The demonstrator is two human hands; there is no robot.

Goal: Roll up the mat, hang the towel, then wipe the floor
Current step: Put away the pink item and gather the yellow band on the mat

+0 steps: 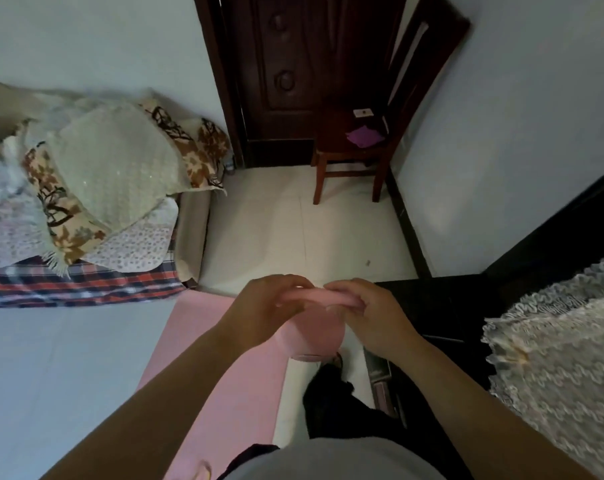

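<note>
Beside the bed [68,358], the left hand [269,306] and right hand [373,317] are holding the pink mat [311,336] part-rolled, each grip clamping the roll's top end. Rolling step appears under way; next move is likely calling for winding in the flat remainder evenly.

A home bedroom: a bed [85,285] heaped with blankets [113,174] at left, a wooden door [286,71] and chair [359,140] far, tiled floor [293,230]

Left hand [269,306], right hand [368,315] close together, fingers [286,283] curled, arms outstretched.
</note>
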